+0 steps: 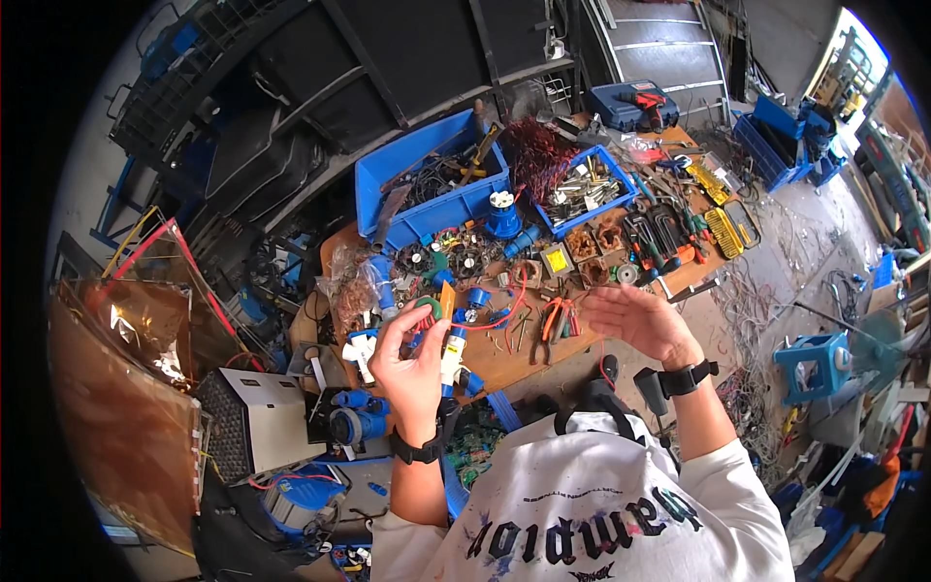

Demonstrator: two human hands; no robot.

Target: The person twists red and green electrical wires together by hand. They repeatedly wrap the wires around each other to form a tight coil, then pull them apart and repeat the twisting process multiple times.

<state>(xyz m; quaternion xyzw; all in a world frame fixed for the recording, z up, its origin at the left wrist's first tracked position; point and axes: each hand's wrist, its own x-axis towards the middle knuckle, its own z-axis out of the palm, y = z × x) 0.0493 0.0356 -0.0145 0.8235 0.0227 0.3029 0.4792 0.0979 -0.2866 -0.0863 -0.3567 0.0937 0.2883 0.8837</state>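
My left hand (411, 356) is raised over the table's left part. Between its thumb and fingers it grips a small flat orange piece (447, 299), and a green ring-shaped part (430, 305) shows at the fingertips. Whether the two are joined I cannot tell. A red wire (522, 291) curves away to the right, close to this hand. My right hand (636, 324) hovers at the table's front edge, fingers extended, holding nothing. Pliers with orange handles (550, 324) lie left of it. Blue-and-white industrial connectors (452, 353) lie beside and behind my left hand.
On the wooden table (494, 356) stand a large blue crate (436, 222) of scrap and a smaller blue bin (627, 193) of metal pieces. Hand tools (662, 233) crowd the right side. A red drill (647, 105) rests on a blue case (611, 109). Loose wires (734, 378) litter the floor.
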